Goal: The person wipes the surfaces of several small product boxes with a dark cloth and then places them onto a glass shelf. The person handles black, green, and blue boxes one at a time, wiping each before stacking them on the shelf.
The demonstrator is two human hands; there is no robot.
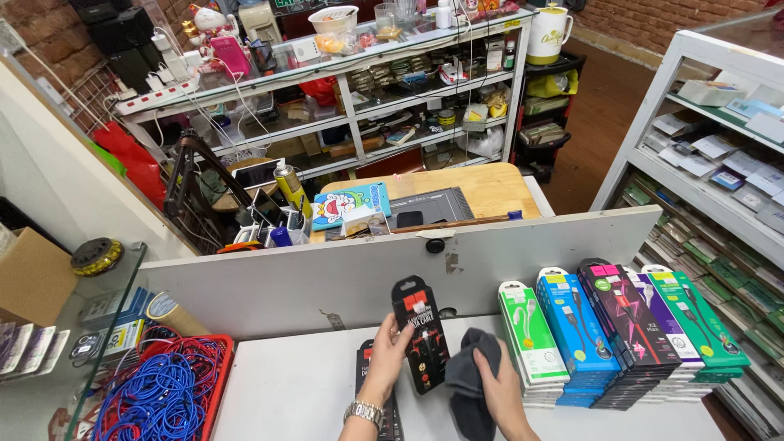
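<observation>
My left hand (386, 359), with a metal watch on its wrist, holds up a black and red cable package (420, 333) over the white counter (294, 392). My right hand (500, 396) grips a dark grey cloth (469, 377) right beside the package. Another black package (365, 367) lies flat on the counter under my left wrist.
Stacks of boxed cables in green, blue, black and purple (621, 335) stand at the right. A red basket of blue and red cables (163, 388) sits at the left. A white partition board (367, 269) rises behind the counter, with a cluttered workbench (482, 189) and shelves beyond.
</observation>
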